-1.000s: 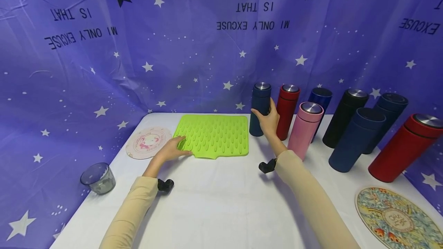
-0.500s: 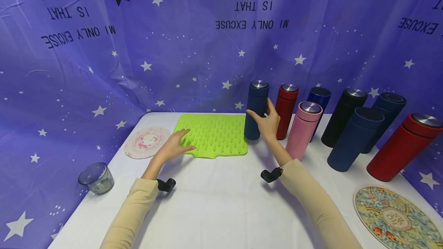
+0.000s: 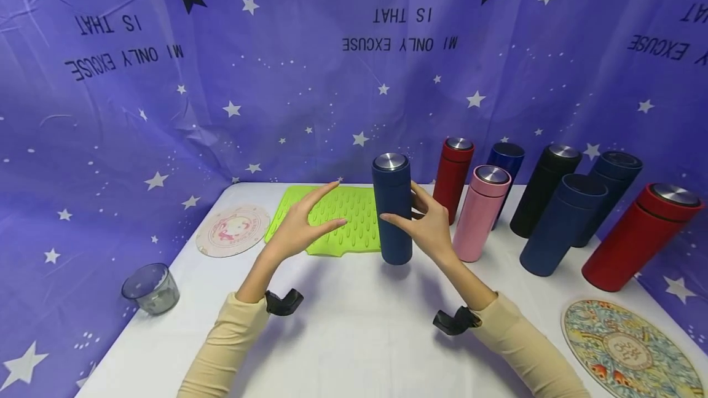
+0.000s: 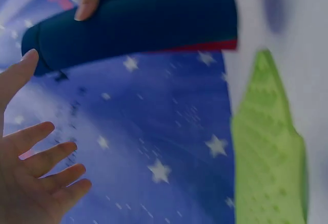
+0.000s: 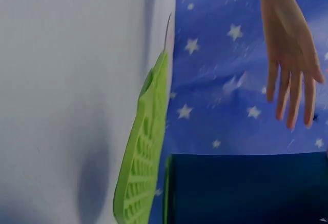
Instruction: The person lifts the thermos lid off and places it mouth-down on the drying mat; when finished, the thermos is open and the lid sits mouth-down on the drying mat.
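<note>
In the head view my right hand point(image 3: 434, 226) grips a dark blue thermos bottle point(image 3: 393, 195) with a silver-topped lid, thumb across its near side. The bottle is upright and off the table, in front of the right part of a lime-green ridged mat point(image 3: 354, 210). My left hand point(image 3: 298, 226) hovers over the mat's left side, fingers spread, a gap away from the bottle. In the left wrist view, the left thumb overlaps the bottle's lid end point(image 4: 128, 26); contact cannot be told there. The right wrist view shows the bottle's lower body point(image 5: 246, 188) and the extended left hand point(image 5: 289, 49).
Several thermos bottles stand at right: red point(image 3: 450, 183), pink point(image 3: 481, 217), blue, black, and a large red one point(image 3: 636, 241). A patterned round mat point(image 3: 630, 349) lies front right. At left are a pale round mat point(image 3: 232, 232) and a glass cup point(image 3: 152, 290).
My right hand has carried the blue thermos bottle left and towards me, from beside the red one. My left hand has risen off the mat's left edge and moved right, towards the bottle.
</note>
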{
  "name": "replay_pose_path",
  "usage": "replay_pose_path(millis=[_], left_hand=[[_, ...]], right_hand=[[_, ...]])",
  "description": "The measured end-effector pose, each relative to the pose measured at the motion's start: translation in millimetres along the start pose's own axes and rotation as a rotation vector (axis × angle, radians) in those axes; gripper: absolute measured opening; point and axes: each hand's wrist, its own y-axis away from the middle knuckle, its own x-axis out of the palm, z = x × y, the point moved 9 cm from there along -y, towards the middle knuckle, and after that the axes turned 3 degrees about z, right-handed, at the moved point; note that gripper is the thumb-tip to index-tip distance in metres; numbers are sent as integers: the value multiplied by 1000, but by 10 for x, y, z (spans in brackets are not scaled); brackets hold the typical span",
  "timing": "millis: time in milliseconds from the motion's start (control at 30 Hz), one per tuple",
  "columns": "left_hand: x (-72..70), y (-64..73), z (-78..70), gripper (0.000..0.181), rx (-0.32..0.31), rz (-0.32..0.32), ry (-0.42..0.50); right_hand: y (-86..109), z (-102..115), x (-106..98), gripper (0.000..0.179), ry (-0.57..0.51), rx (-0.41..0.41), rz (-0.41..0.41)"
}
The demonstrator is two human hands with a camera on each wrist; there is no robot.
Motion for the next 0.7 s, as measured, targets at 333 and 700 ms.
replay_pose_path(millis=[333,700], left_hand=[[112,-44,-616,77,200,98,238],[241,-11,-924,71,372,280,442]], right_hand=[[300,-103,49,83,26,-33,219],[417,53,130,78,24,-108,487]])
